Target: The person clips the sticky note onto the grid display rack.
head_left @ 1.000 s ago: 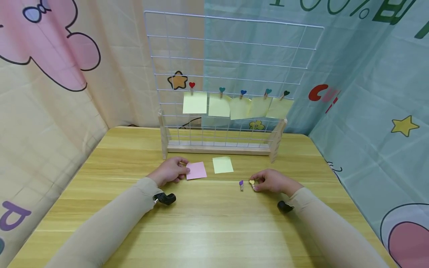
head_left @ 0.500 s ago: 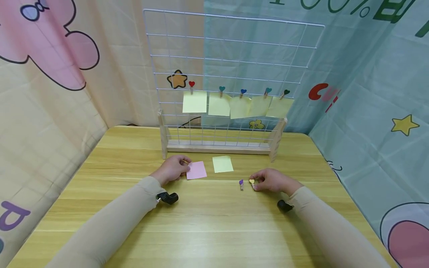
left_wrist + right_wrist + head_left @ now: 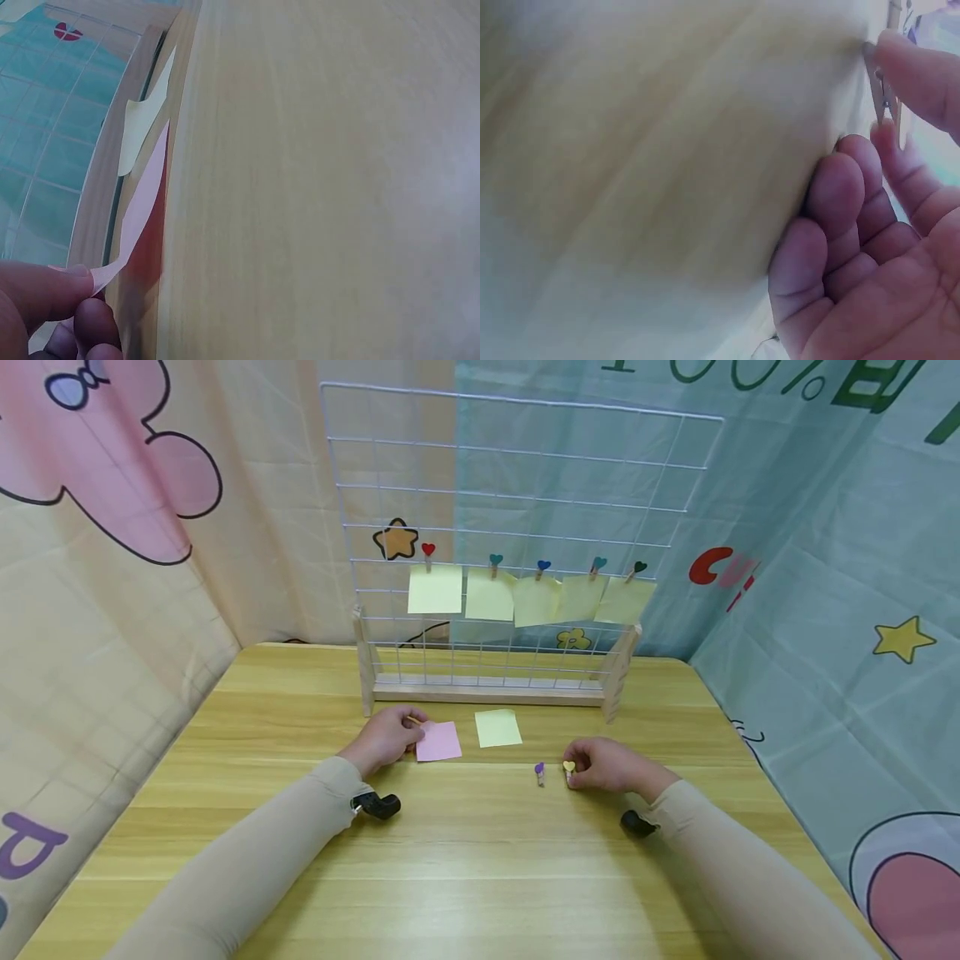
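My left hand (image 3: 386, 739) pinches the left edge of a pink sticky note (image 3: 439, 742) between thumb and finger. In the left wrist view the pink note (image 3: 144, 206) stands tilted off the tabletop, bent near the thumb. A pale yellow sticky note (image 3: 498, 728) lies flat to its right. Farther right, my right hand (image 3: 606, 765) holds a small wooden clothespin with a yellow heart (image 3: 569, 767). The right wrist view shows this clothespin (image 3: 885, 94) between thumb and index finger. A purple-heart clothespin (image 3: 540, 774) lies on the table just left of it.
A white wire grid (image 3: 517, 489) in a wooden stand (image 3: 487, 696) rises at the table's back. Several yellow notes (image 3: 435, 590) hang on it in a row from heart clothespins (image 3: 428, 551). Printed curtains (image 3: 817, 610) surround the wooden table (image 3: 480, 868).
My right hand has shifted the yellow-heart clothespin slightly right and turned it more upright. The left hand has moved a little to the right along the pink note's edge.
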`<state>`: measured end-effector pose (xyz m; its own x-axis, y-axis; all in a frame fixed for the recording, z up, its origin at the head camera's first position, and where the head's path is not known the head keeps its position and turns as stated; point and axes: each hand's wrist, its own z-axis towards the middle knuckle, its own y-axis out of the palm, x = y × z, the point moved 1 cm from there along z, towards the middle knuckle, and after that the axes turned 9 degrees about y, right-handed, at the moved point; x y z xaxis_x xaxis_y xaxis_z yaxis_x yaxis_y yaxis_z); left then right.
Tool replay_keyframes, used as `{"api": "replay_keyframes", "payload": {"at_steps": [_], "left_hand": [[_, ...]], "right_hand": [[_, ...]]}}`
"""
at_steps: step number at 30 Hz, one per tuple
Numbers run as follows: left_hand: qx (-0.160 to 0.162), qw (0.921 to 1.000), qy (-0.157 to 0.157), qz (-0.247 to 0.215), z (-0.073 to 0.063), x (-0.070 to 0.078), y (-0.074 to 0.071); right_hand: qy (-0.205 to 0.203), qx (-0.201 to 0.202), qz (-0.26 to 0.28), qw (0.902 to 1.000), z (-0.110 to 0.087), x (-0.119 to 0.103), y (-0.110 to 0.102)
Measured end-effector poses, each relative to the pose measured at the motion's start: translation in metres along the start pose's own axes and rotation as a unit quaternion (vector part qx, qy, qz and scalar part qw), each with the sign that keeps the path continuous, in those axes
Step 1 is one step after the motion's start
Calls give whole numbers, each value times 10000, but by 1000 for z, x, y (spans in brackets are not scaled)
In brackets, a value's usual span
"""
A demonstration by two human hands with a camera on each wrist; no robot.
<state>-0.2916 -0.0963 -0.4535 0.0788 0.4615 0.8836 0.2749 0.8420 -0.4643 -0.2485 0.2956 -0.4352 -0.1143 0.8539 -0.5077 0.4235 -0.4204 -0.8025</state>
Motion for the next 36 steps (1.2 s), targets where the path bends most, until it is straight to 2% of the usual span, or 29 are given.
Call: {"api": "replay_keyframes", "payload": {"at_steps": [15,36], "left_hand": [[288,9992,165,230,-1,0,0],[319,9979,364,420,0,2,1]], "right_hand": [[107,122,-124,9998,2,-5,1],[371,263,31,9990,2,-8,1]]}}
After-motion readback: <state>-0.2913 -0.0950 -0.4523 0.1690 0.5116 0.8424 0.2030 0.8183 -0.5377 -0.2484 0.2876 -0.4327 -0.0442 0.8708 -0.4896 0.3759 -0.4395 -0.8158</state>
